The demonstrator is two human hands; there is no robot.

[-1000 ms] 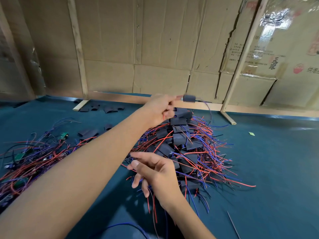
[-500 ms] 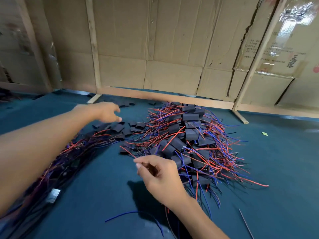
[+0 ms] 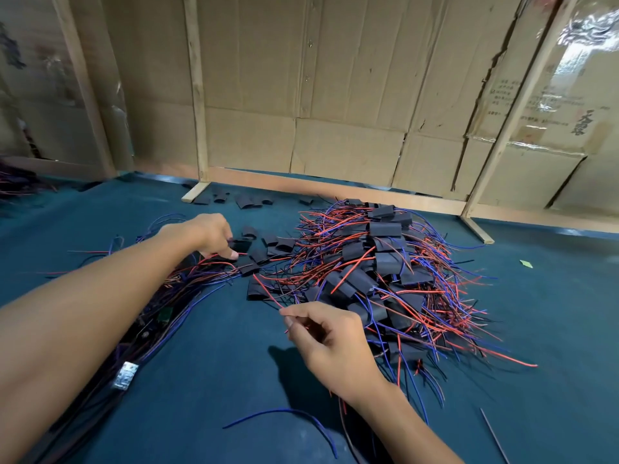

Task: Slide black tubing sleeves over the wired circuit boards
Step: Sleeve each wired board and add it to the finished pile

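Observation:
My left hand [image 3: 214, 234] reaches over the blue mat to the loose black sleeves [image 3: 278, 243], and its fingertips pinch one black sleeve [image 3: 240, 245]. Nearer to me, my right hand [image 3: 330, 339] pinches thin wires [image 3: 268, 293], red among them, between thumb and forefinger. Whatever hangs from those wires is hidden under the hand. A big pile of sleeved boards [image 3: 385, 262] with red and blue leads lies right of both hands. Bare wired circuit boards [image 3: 164, 314] lie in a tangle under my left forearm.
A cardboard wall on a wooden frame [image 3: 335, 190] closes the far side of the blue mat [image 3: 217, 363]. A small metal part [image 3: 125, 375], a loose blue wire [image 3: 284, 413], a thin rod [image 3: 492, 433] and a green scrap [image 3: 526, 263] lie about.
My left hand let go of a sleeved board over the pile, then swung left and down onto the loose sleeves. My right hand stayed near the pile, fingers closing on wires.

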